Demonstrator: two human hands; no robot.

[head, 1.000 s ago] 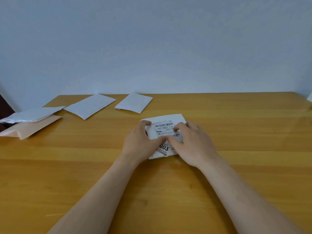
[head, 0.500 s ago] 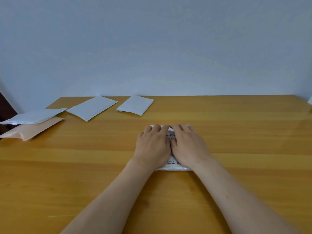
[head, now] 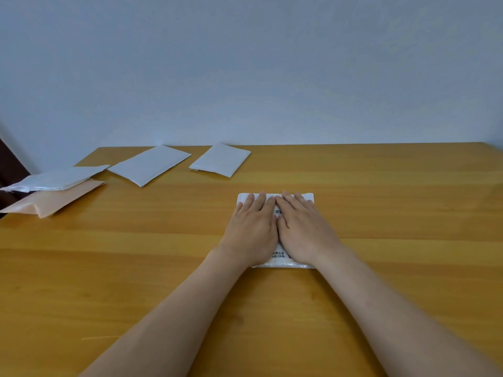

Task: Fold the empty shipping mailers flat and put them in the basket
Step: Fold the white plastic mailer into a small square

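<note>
My left hand (head: 251, 232) and right hand (head: 303, 231) flat, fingers straight, side by side, pressing folded white mailer (head: 307, 197) onto wooden table (head: 394, 213), mid-table. Gripping nothing. Four other mailers far left: two white (head: 149, 165) (head: 221, 160), grey one (head: 57, 179) atop peach one (head: 51, 200).

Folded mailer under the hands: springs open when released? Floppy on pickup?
Folded mailer likely springs back some: left hand and right hand press it flat, near edge looks puffy. Probably light, floppy: thin film. May slide on the glossy table.
</note>
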